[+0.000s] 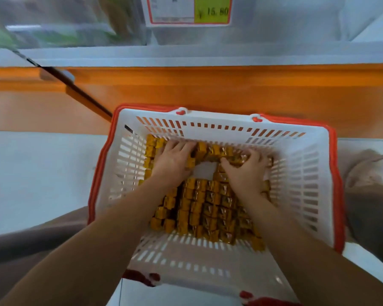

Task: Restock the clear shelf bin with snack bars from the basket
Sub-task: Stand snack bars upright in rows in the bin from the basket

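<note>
Head view. The snack bars (208, 202) lay packed in tight rows in the basket (307, 173). A bare patch of basket floor showed between the two hands. The clear bin (274, 18) stood above and beyond the orange shelf edge (230, 85), well apart from the basket, with a price tag (188, 9) on its front. Its contents were too blurred to read.

Risk, as judged: the bars looked small and slick-wrapped, so a big two-handed scoop would likely shed a few on the lift. Dropped bars could land outside the basket. The carry up over the shelf edge was long, and a loose handful might catch the bin's front wall and spill. Pulling from the far rows could also topple the neat stacks beside them.

Pose: both forearms reached forward and down into the basket. The left hand (175, 157) lay palm-down across the far-left bars; I could not tell whether its fingers gripped. The right hand (245, 168) had its fingers curled round a cluster of bars, thumb spread toward the bare patch.
</note>
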`<state>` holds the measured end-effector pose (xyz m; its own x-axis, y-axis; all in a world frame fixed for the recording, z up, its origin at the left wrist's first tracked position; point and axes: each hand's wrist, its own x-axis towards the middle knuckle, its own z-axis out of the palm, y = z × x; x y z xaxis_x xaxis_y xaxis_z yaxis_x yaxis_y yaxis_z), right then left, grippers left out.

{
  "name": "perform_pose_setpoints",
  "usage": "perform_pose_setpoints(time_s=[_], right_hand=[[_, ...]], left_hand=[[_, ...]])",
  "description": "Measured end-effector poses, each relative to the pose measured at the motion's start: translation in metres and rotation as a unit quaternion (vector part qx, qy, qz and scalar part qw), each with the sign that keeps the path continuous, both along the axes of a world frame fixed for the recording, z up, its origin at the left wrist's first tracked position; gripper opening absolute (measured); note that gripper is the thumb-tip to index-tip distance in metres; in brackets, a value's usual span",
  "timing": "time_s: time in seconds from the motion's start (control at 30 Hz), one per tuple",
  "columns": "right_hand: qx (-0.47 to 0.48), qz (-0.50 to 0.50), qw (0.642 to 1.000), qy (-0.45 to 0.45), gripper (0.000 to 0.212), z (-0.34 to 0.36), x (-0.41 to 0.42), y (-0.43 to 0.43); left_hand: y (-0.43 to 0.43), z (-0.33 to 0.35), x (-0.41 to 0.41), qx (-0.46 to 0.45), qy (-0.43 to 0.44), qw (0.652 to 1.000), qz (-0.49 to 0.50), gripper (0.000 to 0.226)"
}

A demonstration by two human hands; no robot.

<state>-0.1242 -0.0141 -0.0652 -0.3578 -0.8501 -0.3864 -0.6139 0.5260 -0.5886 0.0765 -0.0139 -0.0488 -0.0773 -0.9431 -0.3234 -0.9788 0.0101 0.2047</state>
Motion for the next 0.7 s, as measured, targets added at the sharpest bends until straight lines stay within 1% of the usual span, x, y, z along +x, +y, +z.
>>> perform_pose_setpoints(time_s=[0.1, 0.2, 0.27, 0.3, 0.33, 0.4, 0.43, 0.47, 0.57, 0.6, 0.63, 0.7], right_hand=[[0.037, -0.042, 0.998, -0.005, 0.091, -0.006, 0.004, -0.005], [0.064, -0.049, 0.995, -0.062, 0.094, -0.014, 0.003, -0.008], [0.073, -0.038, 0.993, -0.09, 0.095, -0.016, 0.005, -0.007], [0.068, -0.035, 0.992, -0.096, 0.09, -0.017, 0.006, -0.007], [0.057, -0.032, 0.993, -0.099, 0.081, -0.018, 0.007, -0.009], [0.041, -0.017, 0.994, -0.099, 0.062, -0.019, 0.008, -0.013], [0.033, -0.005, 0.995, -0.094, 0.057, -0.019, 0.008, -0.015], [0.022, 0.009, 0.996, -0.083, 0.054, -0.019, 0.006, -0.016], [-0.009, 0.055, 0.997, -0.047, 0.047, -0.016, -0.002, -0.012], [-0.016, 0.059, 0.997, -0.048, 0.043, -0.014, -0.005, -0.01], [-0.024, 0.058, 0.997, -0.054, 0.04, -0.012, -0.009, -0.007], [-0.043, 0.047, 0.996, -0.07, 0.034, -0.007, -0.015, -0.002]], left_hand=[[-0.007, -0.006, -0.006, 0.003, 0.031, 0.999, 0.022, 0.082], [-0.014, -0.008, -0.009, 0.008, 0.051, 0.997, 0.054, 0.075], [-0.014, -0.007, -0.01, -0.001, 0.05, 0.998, 0.046, 0.073], [-0.012, -0.007, -0.01, -0.014, 0.048, 0.998, 0.031, 0.073], [-0.009, -0.007, -0.011, -0.032, 0.042, 0.999, 0.008, 0.071], [-0.007, -0.008, -0.012, -0.081, 0.028, 0.995, -0.042, 0.062], [-0.007, -0.009, -0.012, -0.099, 0.023, 0.993, -0.059, 0.056], [-0.008, -0.008, -0.012, -0.1, 0.016, 0.992, -0.075, 0.055], [-0.013, -0.005, -0.011, -0.025, -0.023, 0.992, -0.119, 0.072], [-0.016, -0.004, -0.008, -0.011, -0.035, 0.991, -0.128, 0.073], [-0.018, -0.003, -0.006, -0.01, -0.036, 0.991, -0.127, 0.069], [-0.022, -0.001, -0.001, -0.029, -0.002, 0.995, -0.095, 0.055]])
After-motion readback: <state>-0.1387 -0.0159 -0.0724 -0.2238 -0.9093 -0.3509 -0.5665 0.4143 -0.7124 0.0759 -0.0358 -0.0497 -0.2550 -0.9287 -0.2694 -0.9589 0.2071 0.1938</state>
